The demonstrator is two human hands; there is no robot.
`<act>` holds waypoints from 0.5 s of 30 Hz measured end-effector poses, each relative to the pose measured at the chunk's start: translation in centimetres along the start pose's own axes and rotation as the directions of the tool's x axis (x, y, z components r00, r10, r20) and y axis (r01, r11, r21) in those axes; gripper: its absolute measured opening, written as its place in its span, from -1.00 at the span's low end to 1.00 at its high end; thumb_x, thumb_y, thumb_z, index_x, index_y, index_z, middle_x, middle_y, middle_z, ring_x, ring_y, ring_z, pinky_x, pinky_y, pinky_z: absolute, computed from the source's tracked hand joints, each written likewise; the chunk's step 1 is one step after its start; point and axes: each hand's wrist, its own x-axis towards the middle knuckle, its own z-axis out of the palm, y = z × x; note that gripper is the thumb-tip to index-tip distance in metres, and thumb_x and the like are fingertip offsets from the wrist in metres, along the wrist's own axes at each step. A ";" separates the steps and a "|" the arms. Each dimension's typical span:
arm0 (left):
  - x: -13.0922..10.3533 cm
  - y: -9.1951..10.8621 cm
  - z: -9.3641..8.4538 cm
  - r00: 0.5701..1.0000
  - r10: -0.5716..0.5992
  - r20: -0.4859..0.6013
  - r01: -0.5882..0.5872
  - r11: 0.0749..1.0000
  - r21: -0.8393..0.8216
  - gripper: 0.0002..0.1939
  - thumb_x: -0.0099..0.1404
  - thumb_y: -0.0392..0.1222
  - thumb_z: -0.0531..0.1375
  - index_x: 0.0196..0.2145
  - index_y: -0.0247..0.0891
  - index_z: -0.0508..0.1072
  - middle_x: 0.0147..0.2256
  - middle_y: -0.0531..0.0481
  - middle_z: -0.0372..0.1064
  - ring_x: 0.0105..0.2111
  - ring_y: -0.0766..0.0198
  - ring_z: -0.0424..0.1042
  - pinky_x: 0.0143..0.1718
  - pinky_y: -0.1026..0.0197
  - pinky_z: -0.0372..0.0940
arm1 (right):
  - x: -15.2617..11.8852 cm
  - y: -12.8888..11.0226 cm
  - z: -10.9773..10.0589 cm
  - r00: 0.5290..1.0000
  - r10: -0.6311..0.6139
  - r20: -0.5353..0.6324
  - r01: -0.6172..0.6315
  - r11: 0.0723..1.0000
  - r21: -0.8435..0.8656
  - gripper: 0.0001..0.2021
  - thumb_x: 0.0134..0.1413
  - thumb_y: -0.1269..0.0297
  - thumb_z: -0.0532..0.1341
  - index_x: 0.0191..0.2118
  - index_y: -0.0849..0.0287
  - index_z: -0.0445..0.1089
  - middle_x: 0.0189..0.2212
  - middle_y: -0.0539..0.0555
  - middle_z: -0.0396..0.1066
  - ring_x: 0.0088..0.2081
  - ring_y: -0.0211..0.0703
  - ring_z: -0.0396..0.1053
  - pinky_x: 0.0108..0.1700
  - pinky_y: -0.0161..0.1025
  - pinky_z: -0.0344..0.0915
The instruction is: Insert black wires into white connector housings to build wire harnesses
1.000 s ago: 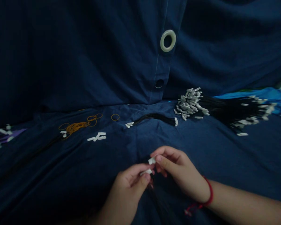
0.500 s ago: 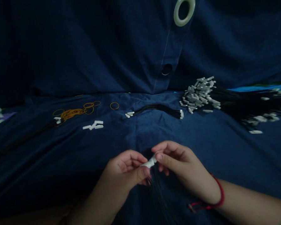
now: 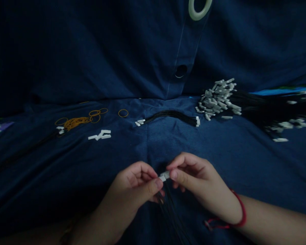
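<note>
Between my two hands are white connectors (image 3: 164,176) on thin black wires (image 3: 172,211), which hang down toward the bottom edge. My left hand (image 3: 140,183) pinches the connectors from the left with thumb and fingers. From the right, my right hand (image 3: 190,172) grips their other end between thumb and forefinger. A red cord bracelet (image 3: 241,209) circles my right wrist. Beyond my hands, a bundle of black wires (image 3: 170,114) with white ends lies curved on the dark blue cloth (image 3: 132,146).
Orange rubber bands (image 3: 78,122) and several loose white connectors (image 3: 100,135) lie at the left, near another wire bundle (image 3: 43,141). A purple item (image 3: 2,129) is at the far left. A large pile of white-ended wires (image 3: 219,98) fills the right back. Blue cloth hangs behind.
The view has shifted slightly. The white connectors sit at a slightly different angle between my fingers, and both hands keep their pinch.
</note>
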 end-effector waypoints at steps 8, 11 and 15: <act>0.1 -0.4 -0.2 0.999 0.024 0.038 -0.023 0.999 -0.036 -0.87 0.07 -0.35 0.22 -0.35 -0.29 0.39 -0.45 -0.01 0.44 -0.51 0.37 0.40 -0.50 0.37 0.31 | 0.1 0.0 0.0 0.999 -0.018 0.041 0.017 1.000 0.017 -0.87 -0.03 0.32 0.25 -0.38 0.27 0.34 -0.56 -0.04 0.32 -0.56 -0.46 0.23 -0.51 -0.49 0.19; 0.2 -0.4 -0.1 1.000 0.015 0.021 -0.014 1.000 -0.021 -0.75 0.07 -0.37 0.22 -0.24 -0.30 0.40 -0.37 -0.05 0.43 -0.48 0.34 0.41 -0.51 0.37 0.32 | 0.0 0.1 0.0 0.998 -0.044 0.043 0.044 0.999 0.005 -0.89 -0.03 0.34 0.25 -0.41 0.27 0.32 -0.53 -0.05 0.33 -0.54 -0.46 0.23 -0.51 -0.50 0.17; 0.0 -0.3 -0.1 0.999 0.024 0.022 -0.024 1.000 0.008 -0.78 0.07 -0.36 0.21 -0.27 -0.33 0.41 -0.42 -0.04 0.42 -0.48 0.36 0.40 -0.48 0.39 0.32 | 0.0 0.0 0.1 0.995 -0.081 0.064 0.083 0.996 -0.031 -0.89 0.00 0.34 0.22 -0.42 0.26 0.29 -0.50 -0.04 0.33 -0.50 -0.44 0.26 -0.46 -0.48 0.20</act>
